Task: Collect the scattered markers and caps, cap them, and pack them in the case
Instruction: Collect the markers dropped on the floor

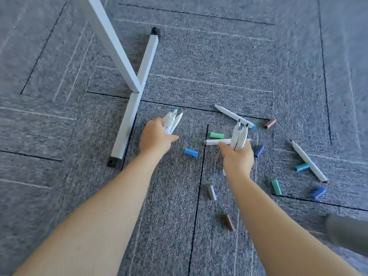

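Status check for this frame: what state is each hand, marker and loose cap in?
Left hand: holds a bunch of uncapped white markers.
Right hand: holds several uncapped white markers, fingers on another white marker lying on the carpet.
Two white markers on the carpet: uncapped.
Loose caps, e.g. light blue plastic cap: lying separate.

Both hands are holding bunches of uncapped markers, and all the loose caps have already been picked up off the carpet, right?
Not quite. The left hand and right hand do each hold a bunch of uncapped markers, but the caps have not been picked up. The head view shows them lying loose on the carpet, among them a light blue cap and a green cap.
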Tool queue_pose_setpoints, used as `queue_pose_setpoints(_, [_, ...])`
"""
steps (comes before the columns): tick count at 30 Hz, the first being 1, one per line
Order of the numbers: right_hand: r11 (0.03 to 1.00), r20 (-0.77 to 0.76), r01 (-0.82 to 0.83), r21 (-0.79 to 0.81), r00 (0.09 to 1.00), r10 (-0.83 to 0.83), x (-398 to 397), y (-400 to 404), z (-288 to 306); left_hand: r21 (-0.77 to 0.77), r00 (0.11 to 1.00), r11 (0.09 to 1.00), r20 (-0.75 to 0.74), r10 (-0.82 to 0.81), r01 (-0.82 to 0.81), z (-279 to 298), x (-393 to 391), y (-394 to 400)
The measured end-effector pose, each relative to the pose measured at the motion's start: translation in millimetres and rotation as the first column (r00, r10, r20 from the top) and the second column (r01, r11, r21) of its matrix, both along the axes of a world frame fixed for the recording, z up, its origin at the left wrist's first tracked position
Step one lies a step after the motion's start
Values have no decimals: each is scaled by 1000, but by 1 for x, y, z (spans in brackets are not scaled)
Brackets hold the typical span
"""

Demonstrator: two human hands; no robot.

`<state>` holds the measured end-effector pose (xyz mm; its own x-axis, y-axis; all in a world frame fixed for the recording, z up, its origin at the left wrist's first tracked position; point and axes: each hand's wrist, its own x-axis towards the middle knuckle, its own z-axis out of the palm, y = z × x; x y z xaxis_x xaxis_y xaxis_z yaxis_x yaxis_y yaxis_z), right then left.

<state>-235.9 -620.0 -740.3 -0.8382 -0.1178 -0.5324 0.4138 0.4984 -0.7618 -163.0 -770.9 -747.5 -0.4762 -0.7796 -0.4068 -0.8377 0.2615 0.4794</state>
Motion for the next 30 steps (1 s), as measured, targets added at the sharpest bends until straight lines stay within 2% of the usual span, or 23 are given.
queue_pose_setpoints(3, [999,-38,31,35,999,-30,-3,-2,-4,15,1000,1000,30,4,-4,1,0,0])
queue_pose_setpoints(7, [996,-26,-18,84,999,20,-8,-4,-5,139,998,989,-45,-37,43,4,3,4])
queue_pose_setpoints(11, [983,-9,-101,154,995,104,-12,-6,-6,350,989,936,-131,68,-18,6,4,8])
queue_pose_setpoints(17, [961,-43,-172,218,982,186,-6,-6,-12,456,972,890,-200,122,-18,13,7,22])
queue_pose_setpoints(19, [968,-35,-157,197,985,167,-5,-4,-13,469,965,883,-217,145,-27,14,9,24])
queue_pose_setpoints(24, [1000,41,-31,-1,999,31,-12,15,4,518,950,855,-259,174,-15,24,2,32])
queue_pose_setpoints(30, [999,74,-40,-18,996,41,-40,43,54,613,953,787,-275,131,69,52,-34,54])
